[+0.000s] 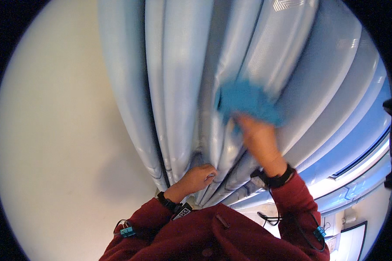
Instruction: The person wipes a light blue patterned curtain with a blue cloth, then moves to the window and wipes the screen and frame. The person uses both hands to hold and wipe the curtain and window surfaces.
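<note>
A long curtain (183, 81) in shiny silver-blue fabric hangs in deep folds before me. My right hand (259, 138) grips a blue cloth (248, 98), which lies over the curtain's folds right of the middle. Both the cloth and that hand are blurred. Lower down, my left hand (197, 178) has its fingers curled at the gathered folds and seems to pinch the fabric; the fingertips are partly hidden. Each wrist wears a black strap.
A plain cream wall (58, 124) fills the left side and carries a soft shadow. At the lower right are a bright window edge (356, 163) and a white panel with a dark frame (352, 241). Thin black cables (269, 219) run by my right sleeve, with a teal binder clip (319, 233) on it.
</note>
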